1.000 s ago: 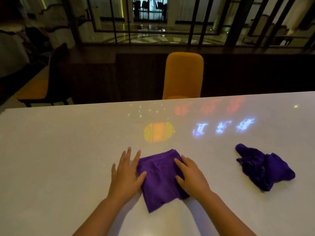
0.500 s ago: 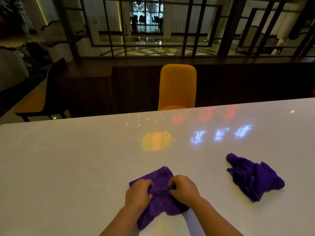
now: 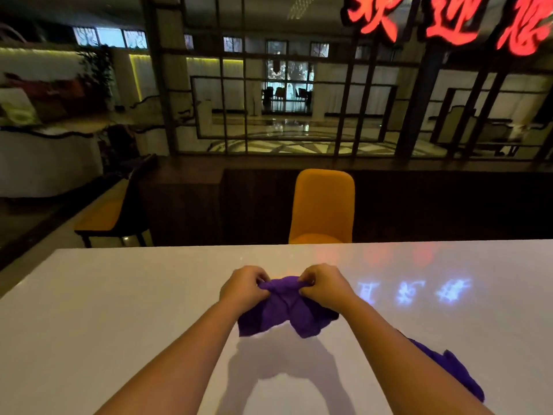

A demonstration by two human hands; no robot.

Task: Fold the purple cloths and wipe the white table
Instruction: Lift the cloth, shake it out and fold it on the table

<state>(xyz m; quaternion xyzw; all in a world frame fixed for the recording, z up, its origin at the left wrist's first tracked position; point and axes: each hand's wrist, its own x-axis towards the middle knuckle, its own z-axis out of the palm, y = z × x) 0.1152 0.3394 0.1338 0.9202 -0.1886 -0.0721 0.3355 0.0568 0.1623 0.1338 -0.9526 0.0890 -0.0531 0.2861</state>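
Note:
A purple cloth [image 3: 284,313] hangs lifted above the white table [image 3: 119,310], casting a shadow below it. My left hand [image 3: 244,287] pinches its upper left edge and my right hand [image 3: 324,284] pinches its upper right edge, both with fingers closed on the fabric. The cloth droops in loose folds between and under the hands. A second purple cloth [image 3: 449,369] lies crumpled on the table at the right, partly hidden behind my right forearm.
An orange chair [image 3: 323,205] stands at the table's far edge. A second chair with an orange seat [image 3: 110,214] sits off the far left corner. A dark low wall and metal lattice screen run behind. Light reflections show on the tabletop at right.
Both hands closed on the flat cloth, gathered it, and lifted it off the table. The view tilted upward, so the second cloth now appears lower right.

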